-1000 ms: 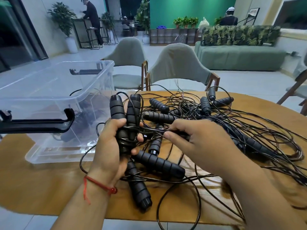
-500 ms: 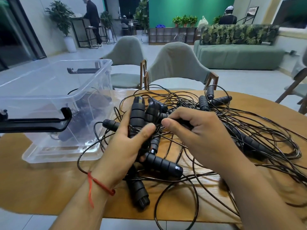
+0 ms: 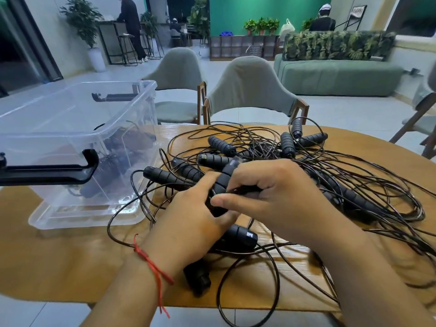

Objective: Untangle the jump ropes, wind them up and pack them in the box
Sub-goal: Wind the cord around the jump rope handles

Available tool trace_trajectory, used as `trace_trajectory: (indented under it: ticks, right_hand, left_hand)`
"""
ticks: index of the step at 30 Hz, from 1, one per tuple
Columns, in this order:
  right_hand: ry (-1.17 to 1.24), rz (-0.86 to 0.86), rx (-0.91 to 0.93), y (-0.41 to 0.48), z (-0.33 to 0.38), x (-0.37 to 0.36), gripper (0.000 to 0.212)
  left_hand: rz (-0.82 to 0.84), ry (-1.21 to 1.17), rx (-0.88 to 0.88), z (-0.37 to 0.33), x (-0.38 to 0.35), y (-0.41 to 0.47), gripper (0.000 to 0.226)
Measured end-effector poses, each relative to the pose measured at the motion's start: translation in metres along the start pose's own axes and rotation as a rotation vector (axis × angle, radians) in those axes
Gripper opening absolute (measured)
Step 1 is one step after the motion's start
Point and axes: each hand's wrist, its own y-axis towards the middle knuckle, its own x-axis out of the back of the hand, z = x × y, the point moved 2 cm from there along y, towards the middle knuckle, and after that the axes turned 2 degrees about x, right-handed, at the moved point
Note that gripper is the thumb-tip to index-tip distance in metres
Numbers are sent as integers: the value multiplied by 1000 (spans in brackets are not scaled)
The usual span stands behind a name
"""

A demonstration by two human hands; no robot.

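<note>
Jump-rope handle (image 3: pixel 224 178) gripped!
Left hand (image 3: pixel 188 223) clenches it, long axis pointing away, slightly right; right hand (image 3: pixel 283 199) pinches a cord (image 3: pixel 245 189).

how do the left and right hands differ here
The left hand wraps around a tilted handle; the right hand pinches something thin and dark beside it, likely cord. The left wrist wears a red string; the right wrist is bare. Both are over the rope tangle on the table.
</note>
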Motion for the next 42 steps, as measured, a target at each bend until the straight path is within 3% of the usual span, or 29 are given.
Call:
trace_trajectory:
  ticks: [7, 11, 18, 20, 26, 32, 33, 34, 35, 38, 42]
  right_hand:
    - [-19, -24, -40, -1, -10, 13, 24]
    - [36, 27, -83, -2, -13, 17, 26]
    - [443, 225, -304, -10, -35, 26, 25]
    - [534, 285, -339, -13, -40, 26, 27]
    - [810, 229, -381, -10, -51, 13, 35]
    - [989, 228, -478, -15, -58, 2, 14]
    - [1002, 153, -499, -18, -57, 0, 29]
    - [1005, 27, -554, -20, -54, -2, 47]
    - [973, -68, -571, -21, -54, -3, 51]
    - [706, 27, -346, -13, -47, -12, 8]
    - [660, -45, -314, -7, -42, -13, 33]
  left_hand:
    - [63, 334, -223, -8, 5, -11, 56]
    - [61, 371, -340, -12, 7, -16, 66]
    - [82, 300, -422, -18, -1, -20, 43]
    - [80, 240, -433, -19, -3, -20, 42]
    - [85, -67, -361, -26, -1, -20, 46]
    - [115, -376, -269, -20, -5, -22, 54]
    - [107, -423, -265, -20, -6, -22, 53]
    - [97, -464, -257, -19, -8, -20, 51]
    - [73, -501, -252, -19, -9, -19, 48]
    - [-86, -564, -229, -17, -7, -12, 27]
    - [-118, -808, -23, -9, -2, -4, 27]
